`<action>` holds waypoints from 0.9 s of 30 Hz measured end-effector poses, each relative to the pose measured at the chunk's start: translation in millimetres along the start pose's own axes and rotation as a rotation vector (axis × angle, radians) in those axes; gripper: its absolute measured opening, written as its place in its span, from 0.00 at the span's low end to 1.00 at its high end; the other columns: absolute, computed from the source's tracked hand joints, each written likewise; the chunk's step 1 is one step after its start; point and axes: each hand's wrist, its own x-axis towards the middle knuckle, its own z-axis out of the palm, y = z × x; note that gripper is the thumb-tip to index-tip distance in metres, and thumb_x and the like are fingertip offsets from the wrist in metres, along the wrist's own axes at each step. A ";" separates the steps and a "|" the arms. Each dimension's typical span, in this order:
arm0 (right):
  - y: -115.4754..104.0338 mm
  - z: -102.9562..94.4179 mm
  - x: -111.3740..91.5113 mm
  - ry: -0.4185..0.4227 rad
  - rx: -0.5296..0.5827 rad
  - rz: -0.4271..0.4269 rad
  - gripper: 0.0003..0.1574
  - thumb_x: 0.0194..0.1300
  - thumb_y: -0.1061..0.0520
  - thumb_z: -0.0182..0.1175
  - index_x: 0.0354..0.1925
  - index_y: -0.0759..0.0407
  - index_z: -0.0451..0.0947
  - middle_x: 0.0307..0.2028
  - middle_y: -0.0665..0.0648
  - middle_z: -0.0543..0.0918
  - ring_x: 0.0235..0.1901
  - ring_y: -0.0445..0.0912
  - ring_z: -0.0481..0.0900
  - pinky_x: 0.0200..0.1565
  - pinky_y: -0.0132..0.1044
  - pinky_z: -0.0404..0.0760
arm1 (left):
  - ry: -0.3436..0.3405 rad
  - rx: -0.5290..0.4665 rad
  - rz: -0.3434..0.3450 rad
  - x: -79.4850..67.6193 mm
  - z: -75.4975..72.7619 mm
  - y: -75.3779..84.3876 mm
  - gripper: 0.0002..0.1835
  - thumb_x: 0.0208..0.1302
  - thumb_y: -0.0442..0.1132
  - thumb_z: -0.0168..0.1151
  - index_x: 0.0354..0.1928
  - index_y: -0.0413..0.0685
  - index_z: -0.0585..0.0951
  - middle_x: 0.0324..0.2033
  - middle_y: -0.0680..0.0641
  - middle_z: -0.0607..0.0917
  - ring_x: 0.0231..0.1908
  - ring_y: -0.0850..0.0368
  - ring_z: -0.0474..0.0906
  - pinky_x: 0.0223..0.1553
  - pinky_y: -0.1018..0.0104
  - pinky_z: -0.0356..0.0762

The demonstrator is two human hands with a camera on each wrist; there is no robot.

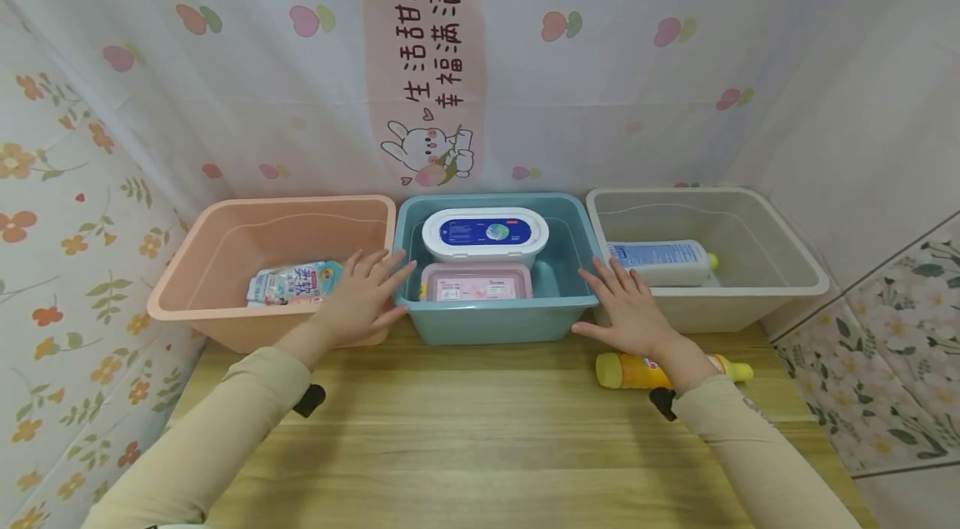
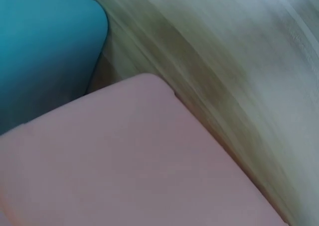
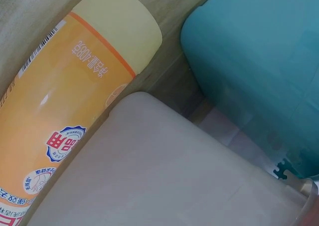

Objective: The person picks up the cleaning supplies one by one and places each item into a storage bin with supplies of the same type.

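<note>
My left hand (image 1: 360,300), fingers spread, is over the near right corner of the peach bin (image 1: 180,287), its fingertips by the left rim of the blue bin (image 1: 491,327). Similarly spread, my right hand (image 1: 633,312) lies between the blue bin's right rim and the grey bin (image 1: 765,304). Whether either hand touches a rim I cannot tell. Neither holds anything. Under the right wrist lies a yellow-orange bottle (image 1: 630,371) on its side, close against the grey bin in the right wrist view. The left wrist view shows only bin walls and table.
A soft printed pouch (image 1: 281,286) lies in the peach bin. Inside the blue bin are a white oval-lidded box (image 1: 486,231) and a pink box (image 1: 476,286). The grey bin has a white bottle (image 1: 660,262) lying in it. All three bins stand along the wooden table's (image 1: 480,437) back.
</note>
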 end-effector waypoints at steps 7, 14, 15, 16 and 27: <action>0.0 0.3 -0.7 -0.013 0.002 0.007 0.54 0.55 0.30 0.57 0.70 0.54 0.53 0.72 0.64 0.49 0.71 0.64 0.42 0.67 0.65 0.41 | -0.024 0.014 -0.018 -2.7 6.1 4.4 0.34 0.61 0.53 0.56 0.67 0.49 0.64 0.67 0.41 0.65 0.66 0.38 0.59 0.65 0.36 0.49; 0.5 0.9 -0.2 -0.023 -0.002 0.007 0.54 0.55 0.31 0.57 0.71 0.54 0.52 0.72 0.64 0.48 0.71 0.64 0.42 0.67 0.64 0.40 | -0.047 0.044 -0.010 -8.2 10.9 5.9 0.34 0.61 0.55 0.55 0.67 0.48 0.64 0.67 0.39 0.65 0.67 0.37 0.58 0.66 0.39 0.52; 0.3 1.2 0.1 -0.021 -0.005 0.006 0.54 0.55 0.31 0.57 0.71 0.54 0.52 0.72 0.64 0.48 0.71 0.64 0.42 0.67 0.65 0.41 | -0.055 0.041 -0.007 -8.9 11.3 6.1 0.34 0.61 0.55 0.55 0.67 0.48 0.64 0.67 0.39 0.65 0.67 0.37 0.58 0.66 0.40 0.52; 0.0 1.4 0.2 -0.019 -0.008 0.005 0.54 0.55 0.31 0.57 0.71 0.54 0.52 0.72 0.64 0.49 0.71 0.64 0.42 0.67 0.65 0.41 | -0.063 0.044 -0.003 -9.6 11.5 6.3 0.35 0.62 0.55 0.54 0.68 0.48 0.63 0.67 0.39 0.65 0.67 0.37 0.58 0.67 0.41 0.52; 2.5 3.5 -0.5 0.001 -0.016 -0.003 0.55 0.54 0.31 0.58 0.71 0.54 0.52 0.72 0.64 0.49 0.71 0.64 0.43 0.67 0.64 0.41 | -0.080 -0.004 0.011 -11.1 17.4 3.4 0.38 0.60 0.58 0.55 0.69 0.49 0.61 0.69 0.39 0.61 0.69 0.38 0.54 0.68 0.46 0.56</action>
